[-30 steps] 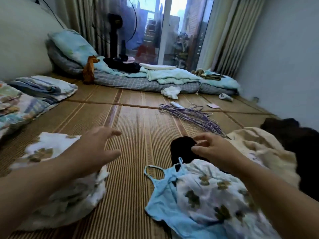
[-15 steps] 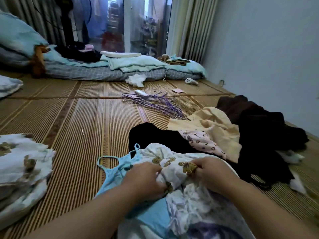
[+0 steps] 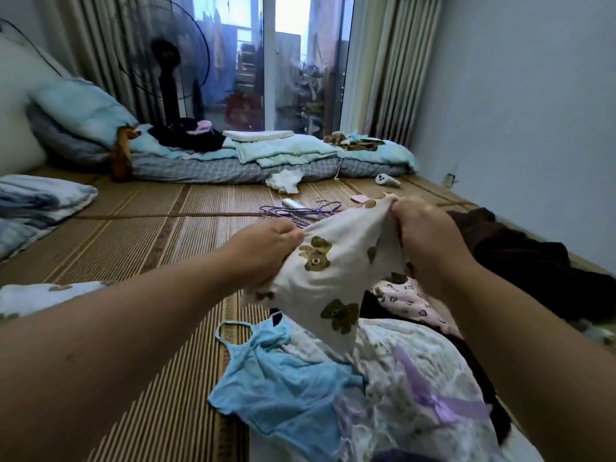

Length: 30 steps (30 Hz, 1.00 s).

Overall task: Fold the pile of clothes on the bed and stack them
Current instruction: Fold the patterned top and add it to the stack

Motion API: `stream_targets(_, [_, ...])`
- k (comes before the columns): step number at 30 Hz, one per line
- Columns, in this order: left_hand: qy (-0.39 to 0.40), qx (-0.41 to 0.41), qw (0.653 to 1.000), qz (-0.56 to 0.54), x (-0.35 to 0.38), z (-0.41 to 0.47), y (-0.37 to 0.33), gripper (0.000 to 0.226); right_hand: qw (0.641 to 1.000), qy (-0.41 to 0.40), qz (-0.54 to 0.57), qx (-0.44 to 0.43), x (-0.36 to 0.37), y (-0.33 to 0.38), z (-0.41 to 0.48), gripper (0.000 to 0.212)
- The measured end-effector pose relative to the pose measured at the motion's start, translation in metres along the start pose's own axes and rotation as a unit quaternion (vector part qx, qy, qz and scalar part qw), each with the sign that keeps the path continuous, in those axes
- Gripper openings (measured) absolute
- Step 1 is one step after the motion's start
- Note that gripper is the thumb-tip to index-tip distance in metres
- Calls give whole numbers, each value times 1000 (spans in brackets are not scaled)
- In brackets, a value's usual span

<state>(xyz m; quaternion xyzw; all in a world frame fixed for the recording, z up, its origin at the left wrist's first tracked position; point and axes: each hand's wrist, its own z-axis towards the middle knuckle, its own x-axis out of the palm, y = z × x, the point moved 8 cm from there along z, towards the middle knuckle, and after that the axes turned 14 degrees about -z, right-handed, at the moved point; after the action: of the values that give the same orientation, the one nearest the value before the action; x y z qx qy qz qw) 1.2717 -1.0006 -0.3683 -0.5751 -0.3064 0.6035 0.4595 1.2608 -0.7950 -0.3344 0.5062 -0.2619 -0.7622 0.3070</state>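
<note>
A white garment with brown bear prints [image 3: 336, 278] hangs lifted above the pile, stretched between my hands. My left hand [image 3: 266, 251] grips its left edge. My right hand [image 3: 423, 238] pinches its upper right corner, held higher. Under it lie a light blue strappy top [image 3: 283, 388], a white patterned garment with a purple ribbon [image 3: 416, 395], a pink printed piece [image 3: 406, 301] and dark clothes [image 3: 526, 261] at the right. A folded white bear-print piece [image 3: 36, 295] rests on the mat at the left.
Purple hangers [image 3: 293, 211] lie on the striped bamboo mat [image 3: 133, 248] beyond my hands. A folded blanket [image 3: 36, 198] sits at the far left. Bedding [image 3: 283, 155], pillows and a standing fan [image 3: 166, 71] line the back. The wall runs along the right.
Both hands took hold of the bear-print garment on the pile and raised it, spreading it apart. Earlier the left hand came away from the folded piece at the left.
</note>
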Motion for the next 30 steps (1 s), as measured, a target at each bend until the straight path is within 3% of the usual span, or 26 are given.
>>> stream_targets(3, [-12, 20, 997, -72, -8, -9, -20, 32, 984, 19, -161, -81, -1, 47, 10, 31])
stream_targets(6, [24, 42, 986, -161, 1, -21, -31, 50, 967, 35, -236, -86, 3, 74, 13, 28])
stream_targets(7, [33, 51, 982, -178, 4, -26, -33, 60, 974, 44, -214, -62, 4, 77, 16, 28])
stream_targets(9, [41, 70, 983, -164, 9, -33, -34, 86, 995, 89, 5, 53, 11, 69, 20, 32])
stream_targets(11, [28, 101, 993, -59, 12, -40, -37, 109, 970, 109, 155, 154, 16, 59, 20, 28])
stream_targets(13, [7, 152, 987, 46, 19, -47, -45, 121, 950, 126, 202, 200, 21, 57, 24, 17])
stream_targets(15, [-34, 173, 981, 75, 23, -48, -56, 113, 943, 139, 218, 209, 23, 60, 28, 14])
stream_targets(16, [-65, 179, 979, 72, 22, -46, -61, 97, 941, 142, 225, 212, 24, 62, 28, 15])
stream_targets(19, [-160, 156, 973, 56, 2, -34, -76, 24, 941, 174, 209, 201, 27, 65, 31, 17])
stream_targets(20, [-173, 131, 976, 31, -6, -30, -78, 11, 938, 185, 212, 200, 27, 67, 31, 18])
stream_targets(23, [-143, 73, 987, -30, -18, -25, -83, 16, 933, 193, 233, 195, 22, 70, 31, 14])
stream_targets(25, [-109, 72, 991, 15, -23, -25, -91, 21, 931, 193, 254, 177, 18, 74, 33, 19])
stream_targets(30, [-93, 43, 981, 165, -67, -27, -98, 10, 930, 216, 270, 126, 6, 90, 22, 22])
